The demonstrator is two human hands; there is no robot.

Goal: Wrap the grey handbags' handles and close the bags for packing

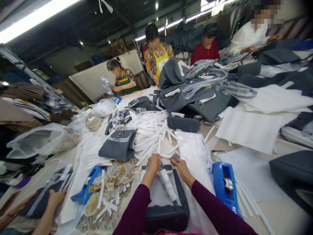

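A dark grey handbag (168, 215) lies in front of me, with a white sheet over its inner face and white foam wrapped around its handle (168, 186). My left hand (153, 166) is closed in a pinch at the top of the bag, on a white foam tube (165, 157) that spans the gap to my other hand. Between the thumb and fingers of my right hand (183, 169) is a small, brownish see-through piece of tape (175, 157). The fingers of my left hand partly hide the handle's upper end.
Blue tape dispensers (226, 187) stand on both sides. A pile of white foam tubes (149, 137) lies ahead, beside a grey flap bag (118, 143) and heaped tags (122, 173). Grey bags (181, 94) are stacked behind. A co-worker's hands (55, 197) hold a bag at left; other people work across.
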